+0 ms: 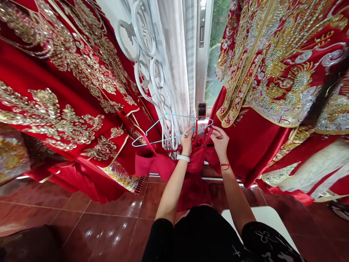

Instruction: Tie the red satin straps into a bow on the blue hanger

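Note:
A light blue wire hanger is held up in front of me at the centre. My left hand is closed on the hanger's lower bar, a white band on its wrist. My right hand pinches a thin red strap of the plain red garment at the hanger's right end; a red string is round that wrist. The red garment droops below both hands toward the floor.
Red robes with gold and silver embroidery hang on the left and right. A white ornate metal frame, sheer curtain and window stand behind. Glossy brown tiles cover the floor; a white surface lies lower right.

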The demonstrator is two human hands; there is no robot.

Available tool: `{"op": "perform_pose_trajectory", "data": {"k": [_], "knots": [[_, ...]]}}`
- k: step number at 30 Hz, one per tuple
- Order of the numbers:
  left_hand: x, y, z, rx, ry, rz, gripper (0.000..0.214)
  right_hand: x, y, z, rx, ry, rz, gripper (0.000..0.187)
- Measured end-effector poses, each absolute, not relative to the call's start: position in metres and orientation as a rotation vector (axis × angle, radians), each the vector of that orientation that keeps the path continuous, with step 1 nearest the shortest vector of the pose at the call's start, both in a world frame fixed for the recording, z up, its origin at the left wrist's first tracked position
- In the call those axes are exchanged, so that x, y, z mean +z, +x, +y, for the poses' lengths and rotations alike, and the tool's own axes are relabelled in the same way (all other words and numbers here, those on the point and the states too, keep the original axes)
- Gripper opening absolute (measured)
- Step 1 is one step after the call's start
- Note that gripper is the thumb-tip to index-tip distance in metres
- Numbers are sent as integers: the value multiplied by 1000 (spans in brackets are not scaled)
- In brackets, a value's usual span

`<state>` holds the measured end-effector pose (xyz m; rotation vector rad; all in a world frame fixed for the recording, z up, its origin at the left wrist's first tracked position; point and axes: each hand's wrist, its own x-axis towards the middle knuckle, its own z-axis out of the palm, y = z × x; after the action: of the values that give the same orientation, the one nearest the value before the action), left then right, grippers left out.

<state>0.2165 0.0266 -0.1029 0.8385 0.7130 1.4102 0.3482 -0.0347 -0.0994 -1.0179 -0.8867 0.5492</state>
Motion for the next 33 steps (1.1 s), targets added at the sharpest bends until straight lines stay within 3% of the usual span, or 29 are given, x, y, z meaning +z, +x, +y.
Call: {"op": "perform_pose_trajectory", "data": {"k": [5, 9, 16, 24, 30, 33], "knots": [[-105, 209, 23, 1390, 870, 739, 38, -88, 369, -28, 367, -1026, -843, 45], [-104, 211, 19, 1377, 864, 684, 41, -67, 375, -15, 417, -975, -953, 41], [-104, 214, 18, 1383, 866, 653, 42, -26, 366, 5, 589, -979, -1305, 18], [-95, 216, 20, 1334, 861, 669, 36, -20, 354, 11, 386, -1116, -1434, 23], [-78, 176, -14, 1197, 1614, 1049, 20, -22, 354, 9, 234, -1186, -1497, 22], [-60, 162, -26, 1363, 1997, 1127, 31, -22, 355, 10, 254, -1164, -1518, 19]]}}
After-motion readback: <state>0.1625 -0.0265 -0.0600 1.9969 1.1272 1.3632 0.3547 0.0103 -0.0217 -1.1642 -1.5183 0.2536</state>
